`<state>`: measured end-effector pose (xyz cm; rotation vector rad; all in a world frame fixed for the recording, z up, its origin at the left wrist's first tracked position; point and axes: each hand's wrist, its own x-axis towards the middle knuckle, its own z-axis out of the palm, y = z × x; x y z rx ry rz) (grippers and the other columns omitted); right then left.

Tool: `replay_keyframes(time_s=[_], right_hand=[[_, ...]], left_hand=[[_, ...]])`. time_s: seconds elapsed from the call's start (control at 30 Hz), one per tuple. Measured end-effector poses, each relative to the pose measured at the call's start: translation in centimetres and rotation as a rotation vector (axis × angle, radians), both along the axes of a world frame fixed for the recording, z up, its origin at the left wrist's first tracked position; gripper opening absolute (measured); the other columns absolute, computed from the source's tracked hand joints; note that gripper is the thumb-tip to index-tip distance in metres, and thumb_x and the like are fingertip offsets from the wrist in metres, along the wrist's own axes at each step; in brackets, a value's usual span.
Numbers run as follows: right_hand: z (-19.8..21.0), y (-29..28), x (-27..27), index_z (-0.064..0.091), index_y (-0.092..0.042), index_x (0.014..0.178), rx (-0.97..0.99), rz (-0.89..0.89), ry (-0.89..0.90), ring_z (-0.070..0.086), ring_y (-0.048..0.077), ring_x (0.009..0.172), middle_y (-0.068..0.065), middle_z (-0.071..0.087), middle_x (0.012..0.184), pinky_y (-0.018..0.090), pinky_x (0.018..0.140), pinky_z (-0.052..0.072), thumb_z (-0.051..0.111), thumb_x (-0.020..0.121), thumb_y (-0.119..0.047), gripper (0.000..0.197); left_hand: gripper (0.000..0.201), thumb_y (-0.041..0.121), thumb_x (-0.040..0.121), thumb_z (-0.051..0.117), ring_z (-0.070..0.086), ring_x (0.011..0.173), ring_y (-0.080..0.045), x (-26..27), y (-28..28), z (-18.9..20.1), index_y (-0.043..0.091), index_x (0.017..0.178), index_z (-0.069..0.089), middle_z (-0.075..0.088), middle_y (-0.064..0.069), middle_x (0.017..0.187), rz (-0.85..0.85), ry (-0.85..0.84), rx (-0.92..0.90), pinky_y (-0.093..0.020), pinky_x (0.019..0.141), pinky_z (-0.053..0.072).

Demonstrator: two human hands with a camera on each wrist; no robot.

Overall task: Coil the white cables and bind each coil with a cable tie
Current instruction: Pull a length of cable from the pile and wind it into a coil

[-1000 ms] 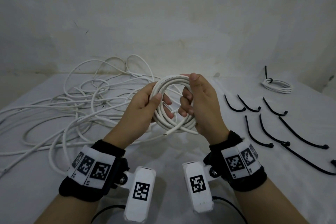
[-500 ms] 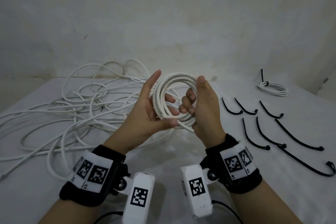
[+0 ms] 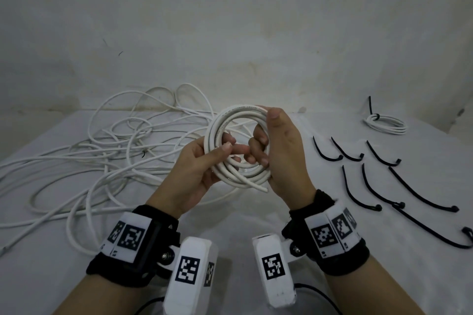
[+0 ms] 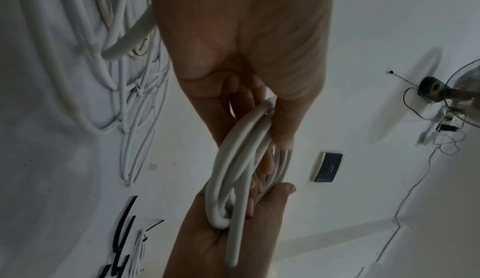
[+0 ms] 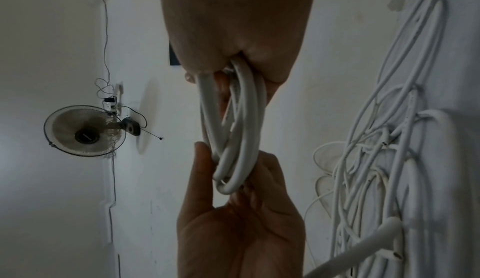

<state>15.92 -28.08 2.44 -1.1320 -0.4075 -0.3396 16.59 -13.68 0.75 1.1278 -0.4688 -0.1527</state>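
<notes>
I hold a white cable coil [image 3: 236, 120] upright above the table, between both hands. My left hand [image 3: 204, 161] grips its left side, thumb across the strands and fingers through the ring. My right hand [image 3: 276, 151] clasps the right side, thumb on top and fingers curled through the middle. The cable's cut end [image 3: 265, 189] sticks out at the bottom right. The wrist views show the same coil [image 4: 241, 159] [image 5: 233, 130] pinched between both hands. Several black cable ties [image 3: 368, 186] lie on the table to the right.
A tangle of loose white cable [image 3: 102, 151] spreads over the table's left half. A small coil bound with a black tie [image 3: 386, 124] lies at the far right. The white table [image 3: 243, 225] meets a wall behind. A wall fan [image 5: 85, 130] shows in the wrist views.
My left hand, its fingers spread half a second ago, has closed round the coil's left side. The coil has turned a little and its cut end now points lower right.
</notes>
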Motion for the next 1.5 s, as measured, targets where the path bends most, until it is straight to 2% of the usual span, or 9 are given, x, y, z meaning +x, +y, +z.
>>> replay_keyframes(time_s=[0.23, 0.37, 0.43, 0.5, 0.63, 0.8, 1.0, 1.3, 1.5], right_hand=[[0.3, 0.4, -0.3, 0.05, -0.005, 0.105, -0.049, -0.018, 0.003, 0.029, 0.009, 0.037, 0.0, 0.034, 0.058, 0.023, 0.042, 0.036, 0.044, 0.088, -0.039, 0.039], [0.3, -0.1, -0.2, 0.053, -0.003, 0.115, -0.171, -0.088, 0.016, 0.039, 0.01, 0.045, 0.0, 0.042, 0.064, 0.024, 0.048, 0.042, 0.046, 0.094, -0.032, 0.037], [0.5, -1.1, -0.1, 0.051, -0.01, 0.126, -0.43, -0.115, -0.011, 0.054, 0.008, 0.062, 0.0, 0.054, 0.08, 0.02, 0.061, 0.048, 0.058, 0.089, -0.027, 0.041], [0.3, -2.4, 0.2, 0.034, -0.02, 0.143, -0.658, 0.014, -0.006, 0.059, 0.005, 0.088, 0.002, 0.056, 0.102, 0.021, 0.081, 0.051, 0.075, 0.078, -0.016, 0.077], [-0.4, -2.7, 0.6, 0.015, -0.03, 0.15, -0.74, 0.172, -0.004, 0.053, 0.01, 0.119, -0.008, 0.046, 0.132, 0.034, 0.094, 0.051, 0.081, 0.069, 0.001, 0.11], [0.0, -2.4, 0.4, 0.039, -0.021, 0.138, -0.598, 0.061, -0.026, 0.059, 0.008, 0.111, -0.012, 0.057, 0.122, 0.023, 0.088, 0.05, 0.077, 0.072, 0.003, 0.08], [-0.2, -2.6, 0.5, 0.047, -0.018, 0.127, -0.446, 0.043, 0.022, 0.065, 0.009, 0.073, -0.01, 0.067, 0.077, 0.028, 0.066, 0.054, 0.071, 0.08, -0.001, 0.055], [-0.1, -1.3, 0.2, 0.054, -0.016, 0.114, -0.349, 0.033, 0.032, 0.062, 0.009, 0.061, -0.005, 0.065, 0.068, 0.021, 0.055, 0.05, 0.062, 0.079, -0.031, 0.039], [-0.6, -0.3, 0.4, 0.059, -0.011, 0.114, -0.241, 0.052, 0.112, 0.065, 0.032, 0.081, 0.015, 0.062, 0.092, 0.048, 0.079, 0.055, 0.057, 0.075, -0.069, 0.07]], left_hand=[[0.014, 0.014, 0.092, 0.044, 0.062, 0.058, -0.01, 0.1, -0.6, 0.1, 0.009, 0.095, 0.057, 0.064, 0.002, 0.062, 0.042, 0.027, 0.023, -0.022, 0.056, 0.053], [0.018, 0.027, 0.083, 0.044, 0.062, 0.066, -0.011, -0.1, -1.0, 0.1, 0.012, 0.092, 0.05, 0.05, 0.004, 0.06, -0.029, 0.072, -0.124, -0.026, 0.067, 0.055], [0.015, 0.026, 0.088, 0.041, 0.06, 0.065, -0.011, 0.0, -1.2, 0.2, 0.012, 0.088, 0.048, 0.047, 0.004, 0.06, 0.01, 0.074, -0.161, -0.028, 0.069, 0.055], [0.017, 0.021, 0.096, 0.037, 0.056, 0.062, -0.01, 0.2, -1.1, 0.3, 0.013, 0.084, 0.047, 0.047, 0.005, 0.059, 0.085, 0.083, -0.2, -0.027, 0.069, 0.053], [0.024, 0.016, 0.101, 0.033, 0.054, 0.058, -0.008, 0.8, -0.6, 0.5, 0.013, 0.081, 0.046, 0.047, 0.005, 0.057, 0.146, 0.101, -0.307, -0.022, 0.064, 0.053], [0.024, 0.017, 0.101, 0.031, 0.053, 0.056, -0.007, 0.6, -0.6, 0.6, 0.012, 0.083, 0.046, 0.046, 0.005, 0.056, 0.119, 0.112, -0.342, -0.021, 0.063, 0.053], [0.02, 0.018, 0.098, 0.034, 0.053, 0.053, -0.008, 0.2, -1.0, 0.7, 0.011, 0.085, 0.047, 0.046, 0.005, 0.054, 0.107, 0.101, -0.307, -0.02, 0.059, 0.051], [0.026, 0.026, 0.101, 0.03, 0.048, 0.049, -0.006, -0.3, -1.3, 1.0, 0.011, 0.088, 0.046, 0.041, 0.005, 0.053, 0.057, 0.186, -0.351, -0.019, 0.058, 0.051], [0.027, 0.024, 0.101, 0.032, 0.047, 0.05, -0.006, 0.0, -1.4, 0.8, 0.012, 0.08, 0.043, 0.042, 0.006, 0.052, 0.153, 0.132, -0.254, -0.019, 0.056, 0.049]])
